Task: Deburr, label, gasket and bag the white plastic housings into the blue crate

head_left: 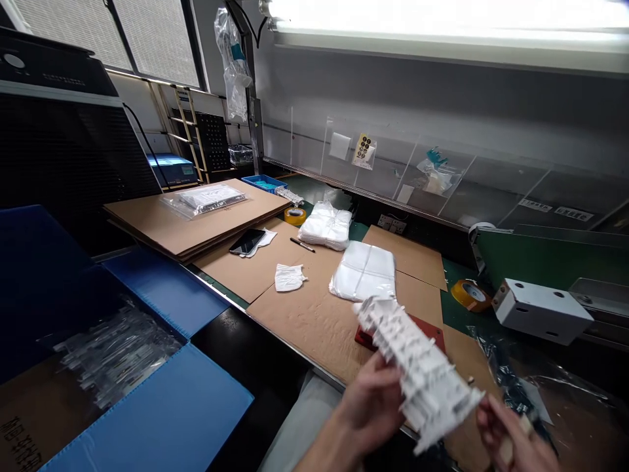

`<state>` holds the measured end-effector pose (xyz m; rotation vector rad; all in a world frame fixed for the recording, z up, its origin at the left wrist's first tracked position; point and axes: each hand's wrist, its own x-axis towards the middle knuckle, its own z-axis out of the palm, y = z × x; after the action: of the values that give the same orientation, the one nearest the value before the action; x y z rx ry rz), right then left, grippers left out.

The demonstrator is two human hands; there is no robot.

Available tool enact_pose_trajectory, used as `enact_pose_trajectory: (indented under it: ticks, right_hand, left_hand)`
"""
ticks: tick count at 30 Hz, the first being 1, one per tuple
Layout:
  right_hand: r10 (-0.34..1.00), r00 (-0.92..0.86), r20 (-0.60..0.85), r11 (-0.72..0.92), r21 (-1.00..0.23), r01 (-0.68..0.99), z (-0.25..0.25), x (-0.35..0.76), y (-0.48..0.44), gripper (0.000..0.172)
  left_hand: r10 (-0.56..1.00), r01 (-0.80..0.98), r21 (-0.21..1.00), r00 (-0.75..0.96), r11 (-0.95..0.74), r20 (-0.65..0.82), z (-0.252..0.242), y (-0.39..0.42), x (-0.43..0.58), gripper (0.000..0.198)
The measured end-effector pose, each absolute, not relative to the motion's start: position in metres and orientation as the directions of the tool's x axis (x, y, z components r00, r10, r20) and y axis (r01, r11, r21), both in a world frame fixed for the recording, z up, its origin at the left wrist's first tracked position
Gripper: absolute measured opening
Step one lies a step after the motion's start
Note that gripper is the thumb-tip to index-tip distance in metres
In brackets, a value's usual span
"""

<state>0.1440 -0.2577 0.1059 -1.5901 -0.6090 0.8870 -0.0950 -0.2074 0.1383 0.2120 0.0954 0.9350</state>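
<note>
White ribbed plastic moulding (420, 373) clasped in the left hand (366, 406), fingers curled round it; right hand (514, 439) just beside its end, fingers spread, over cardboard (304, 321) on the worktop (455, 300)

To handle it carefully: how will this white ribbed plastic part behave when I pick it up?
The white ribbed plastic part is probably stiff, since it shows no sag in the left hand. It looks light for its size, being mostly thin ribs with gaps. Those ribs may snap if squeezed or knocked.
</note>
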Motion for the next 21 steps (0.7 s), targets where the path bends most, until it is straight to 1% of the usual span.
enact_pose_trajectory:
  ticks: [1,2,3,4,5,7,9,11,13,14,17,19,21]
  right_hand:
    - [0.812,0.569,-0.129,-0.152,-0.988,-0.007,0.117,0.142,-0.239,0.045]
    - [0.854,0.52,-0.008,-0.099,-0.984,0.146,0.128,0.137,-0.217,0.045]
    - [0.915,0.397,0.074,-0.063,-0.945,0.322,0.138,0.13,-0.193,0.047]
    - [0.946,0.314,0.077,-0.053,-0.921,0.385,0.146,0.122,-0.167,0.048]
    - [0.964,0.257,0.067,-0.051,-0.903,0.426,0.151,0.113,-0.14,0.049]
    - [0.99,0.139,0.038,-0.04,-0.855,0.517,0.152,0.09,-0.086,0.046]
    - [1.0,0.031,0.001,-0.019,-0.785,0.619,0.142,0.064,-0.038,0.035]
    - [0.996,-0.06,-0.064,-0.002,-0.704,0.711,0.129,0.038,0.001,0.017]
    - [0.986,-0.107,-0.131,0.008,-0.596,0.803,0.114,0.016,0.03,0.01]
    - [0.981,-0.114,-0.16,0.011,-0.534,0.845,0.108,0.008,0.041,0.01]
    - [0.964,-0.097,-0.246,0.009,-0.338,0.941,0.092,-0.004,0.062,0.027]
    - [0.953,-0.073,-0.294,0.005,-0.226,0.974,0.086,-0.004,0.069,0.034]
    - [0.944,-0.059,-0.324,0.009,-0.156,0.988,0.082,-0.002,0.073,0.034]
  left_hand:
    - [0.808,-0.769,0.294,0.588,0.568,-0.023,0.125,-0.217,-0.114,0.058]
    - [0.82,-0.755,0.348,0.568,0.555,-0.075,0.112,-0.227,-0.134,0.063]
    - [0.829,-0.744,0.386,0.546,0.546,-0.12,0.1,-0.237,-0.152,0.069]
    - [0.836,-0.746,0.388,0.526,0.541,-0.154,0.09,-0.247,-0.169,0.072]
    - [0.835,-0.755,0.362,0.521,0.547,-0.177,0.081,-0.258,-0.184,0.072]
    - [0.829,-0.78,0.281,0.522,0.559,-0.201,0.071,-0.28,-0.205,0.069]
    - [0.835,-0.808,0.221,0.508,0.547,-0.211,0.068,-0.3,-0.215,0.064]
    - [0.838,-0.824,0.184,0.494,0.536,-0.23,0.07,-0.316,-0.218,0.061]
    - [0.807,-0.811,0.108,0.54,0.575,-0.241,0.074,-0.326,-0.217,0.061]
    - [0.782,-0.797,0.055,0.574,0.602,-0.241,0.076,-0.329,-0.217,0.062]
    - [0.732,-0.76,-0.08,0.644,0.645,-0.22,0.077,-0.334,-0.22,0.061]
    - [0.724,-0.752,-0.113,0.657,0.649,-0.211,0.076,-0.335,-0.223,0.061]
    - [0.715,-0.743,-0.127,0.668,0.657,-0.207,0.074,-0.335,-0.226,0.061]
